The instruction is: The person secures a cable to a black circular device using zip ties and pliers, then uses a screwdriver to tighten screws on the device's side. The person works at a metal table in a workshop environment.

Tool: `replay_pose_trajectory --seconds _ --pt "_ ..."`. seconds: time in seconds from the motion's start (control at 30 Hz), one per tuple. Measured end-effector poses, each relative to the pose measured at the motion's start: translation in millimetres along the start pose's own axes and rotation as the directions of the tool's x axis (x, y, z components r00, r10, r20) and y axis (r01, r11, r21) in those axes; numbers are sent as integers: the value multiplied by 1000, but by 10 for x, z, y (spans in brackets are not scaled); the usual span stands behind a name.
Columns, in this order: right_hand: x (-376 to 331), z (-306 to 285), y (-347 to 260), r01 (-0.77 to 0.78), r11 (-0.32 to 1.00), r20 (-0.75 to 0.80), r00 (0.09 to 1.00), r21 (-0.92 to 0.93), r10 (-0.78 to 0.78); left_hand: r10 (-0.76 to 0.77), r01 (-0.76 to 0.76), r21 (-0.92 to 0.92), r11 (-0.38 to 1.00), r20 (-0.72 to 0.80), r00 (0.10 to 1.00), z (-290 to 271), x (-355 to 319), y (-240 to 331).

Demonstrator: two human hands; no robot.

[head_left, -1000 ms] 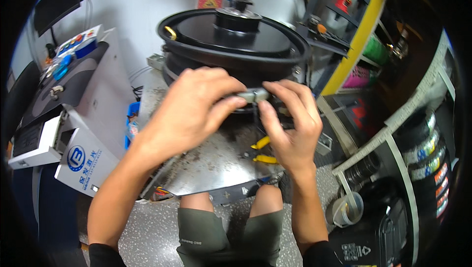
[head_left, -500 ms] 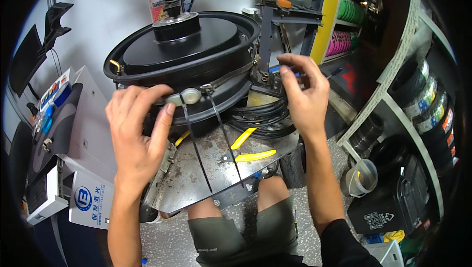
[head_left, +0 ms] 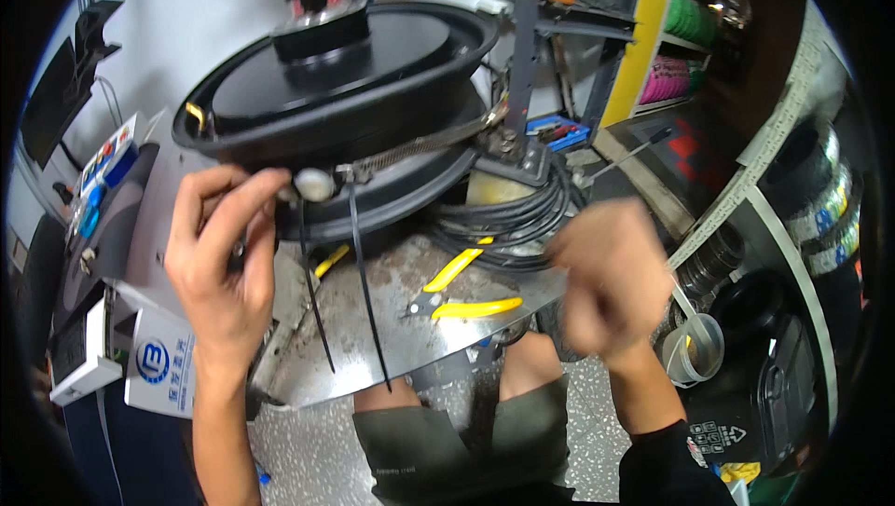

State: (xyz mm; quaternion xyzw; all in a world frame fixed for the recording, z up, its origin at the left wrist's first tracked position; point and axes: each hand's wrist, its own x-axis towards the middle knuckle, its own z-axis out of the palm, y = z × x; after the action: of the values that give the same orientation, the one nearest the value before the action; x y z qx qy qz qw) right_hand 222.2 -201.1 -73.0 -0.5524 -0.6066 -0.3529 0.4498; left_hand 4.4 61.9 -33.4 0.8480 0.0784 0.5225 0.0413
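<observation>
Grip at left hand (head_left: 219, 259): noted fingertips (head_left: 281, 180) at left edge of round pale disc (head_left: 315, 185), could not tell whether clamped. Saw disc at near side of black wheel (head_left: 373, 126), two black ties (head_left: 366, 287) hanging below over metal table (head_left: 429, 343). Found right hand (head_left: 613, 278) curled, blurred, apart from wheel; could not tell whether holding anything. Logged yellow-handled cutters (head_left: 457, 309) on table, near coiled cable (head_left: 550, 212).

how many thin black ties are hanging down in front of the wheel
2. One tie hangs beside the left hand; the other tie hangs to its right, below the end of the metal strap on the wheel. More could be hidden behind the wheel.
</observation>
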Motion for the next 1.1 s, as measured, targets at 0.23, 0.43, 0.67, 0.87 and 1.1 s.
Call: replay_pose_trajectory --seconds 0.23,0.43,0.67,0.87,1.1 --pt "-507 233 -2 -118 992 314 944 41 99 172 -174 74 982 33 985 -98 13 -104" --pt "-533 367 -81 -126 985 300 950 114 86 105 -110 146 983 35 994 2 28 -75" --pt "-599 321 -116 -309 932 248 934 190 259 115 -114 -28 993 44 992 -48 37 -115" --pt "-608 367 -115 -350 908 202 930 232 307 47 -47 -17 999 3 999 -27 -16 -49" --pt "-329 256 -239 -174 985 478 864 -7 156 114 -113 33 993 -20 993 -48 17 -76"
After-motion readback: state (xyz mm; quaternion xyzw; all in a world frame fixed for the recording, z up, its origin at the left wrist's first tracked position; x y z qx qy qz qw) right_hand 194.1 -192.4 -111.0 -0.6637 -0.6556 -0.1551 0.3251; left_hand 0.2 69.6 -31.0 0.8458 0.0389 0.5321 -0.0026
